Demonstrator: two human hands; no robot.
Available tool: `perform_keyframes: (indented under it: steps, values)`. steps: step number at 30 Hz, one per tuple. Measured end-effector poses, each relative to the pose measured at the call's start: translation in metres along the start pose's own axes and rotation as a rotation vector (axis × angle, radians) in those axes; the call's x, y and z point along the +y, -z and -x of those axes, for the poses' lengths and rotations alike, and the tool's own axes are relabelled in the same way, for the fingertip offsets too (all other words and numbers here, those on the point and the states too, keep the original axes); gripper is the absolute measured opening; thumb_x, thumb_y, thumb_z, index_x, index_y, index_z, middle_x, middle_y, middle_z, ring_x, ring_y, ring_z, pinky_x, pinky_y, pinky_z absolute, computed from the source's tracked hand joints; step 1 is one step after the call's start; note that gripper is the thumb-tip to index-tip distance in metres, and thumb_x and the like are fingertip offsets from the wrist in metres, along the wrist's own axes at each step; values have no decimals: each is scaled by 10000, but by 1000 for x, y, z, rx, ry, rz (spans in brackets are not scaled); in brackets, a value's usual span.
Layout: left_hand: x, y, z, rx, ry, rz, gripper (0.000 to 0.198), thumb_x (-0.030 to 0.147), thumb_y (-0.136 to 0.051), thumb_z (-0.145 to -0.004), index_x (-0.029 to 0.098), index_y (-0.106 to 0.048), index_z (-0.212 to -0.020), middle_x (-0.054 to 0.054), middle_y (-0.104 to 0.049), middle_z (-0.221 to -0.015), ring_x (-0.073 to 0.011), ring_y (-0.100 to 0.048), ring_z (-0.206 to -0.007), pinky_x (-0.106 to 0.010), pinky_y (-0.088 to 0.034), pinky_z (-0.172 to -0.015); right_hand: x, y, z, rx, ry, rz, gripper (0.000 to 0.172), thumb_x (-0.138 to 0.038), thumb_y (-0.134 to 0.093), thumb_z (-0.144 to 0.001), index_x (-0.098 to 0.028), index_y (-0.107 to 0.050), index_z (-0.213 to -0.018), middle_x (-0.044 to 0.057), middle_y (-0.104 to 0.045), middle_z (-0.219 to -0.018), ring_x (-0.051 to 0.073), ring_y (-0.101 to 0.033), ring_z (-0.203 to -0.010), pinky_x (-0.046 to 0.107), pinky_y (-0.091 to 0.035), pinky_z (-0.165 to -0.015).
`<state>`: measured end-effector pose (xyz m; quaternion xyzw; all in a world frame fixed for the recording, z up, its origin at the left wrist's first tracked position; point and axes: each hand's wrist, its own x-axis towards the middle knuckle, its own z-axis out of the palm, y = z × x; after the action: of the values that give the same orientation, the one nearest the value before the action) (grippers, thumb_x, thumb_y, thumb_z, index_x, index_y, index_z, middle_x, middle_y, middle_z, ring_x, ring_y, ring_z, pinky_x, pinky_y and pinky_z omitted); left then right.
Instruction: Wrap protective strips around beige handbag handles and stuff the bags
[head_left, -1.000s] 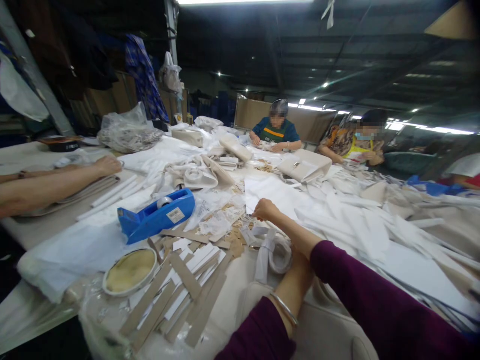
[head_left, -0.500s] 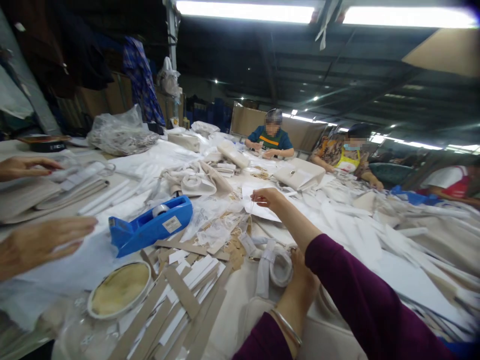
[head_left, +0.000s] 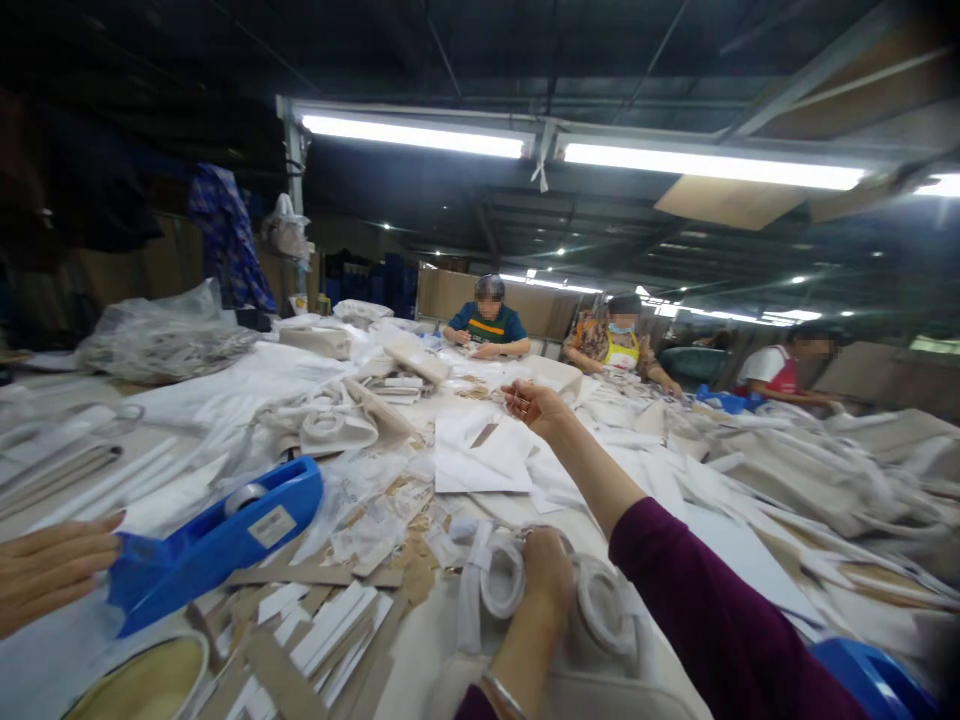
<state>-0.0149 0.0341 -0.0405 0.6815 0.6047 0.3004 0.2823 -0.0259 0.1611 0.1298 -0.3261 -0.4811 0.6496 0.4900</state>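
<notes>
My right hand [head_left: 531, 402] is stretched out over the table in a purple sleeve, its fingers curled together just above the far corner of a white sheet [head_left: 480, 458]. Whether it grips the sheet I cannot see. My left hand [head_left: 546, 578], with a metal bangle on the wrist, lies closed over a coiled white strap [head_left: 504, 580] on a pale bag close to me.
A co-worker's hand [head_left: 46, 575] touches a blue tape dispenser [head_left: 217, 535] at the left. Cardboard and white strips [head_left: 315, 630] and a round tin [head_left: 142, 680] lie near me. White bag parts cover the table. Three people [head_left: 489, 325] sit at the far end.
My right hand has lifted from the white sheet and reached farther out. My left hand has slid onto the strap coil. The view has tilted up, and the co-worker's hand has come to the dispenser.
</notes>
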Motion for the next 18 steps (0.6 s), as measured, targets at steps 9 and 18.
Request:
perform_keyframes:
  steps: [9, 18]
  values:
    - [21, 7, 6, 202, 109, -347, 329, 62, -383, -796, 85, -703, -866, -187, -707, -942, -267, -660, -928, -333, -472, -821, -46, 108, 60, 72, 74, 17, 52, -142, -584, -807, -165, -577, -760, 40, -698, -774, 104, -607, -587, 221, -529, -606]
    - [26, 6, 7, 262, 103, -409, 280, 115, -405, -794, 147, -683, -777, -145, -717, -869, -256, -666, -854, -317, -464, -733, -59, 174, 114, 110, 52, 46, 54, -101, -588, -795, -148, -589, -768, 55, -699, -780, 117, -629, -619, 236, -537, -616]
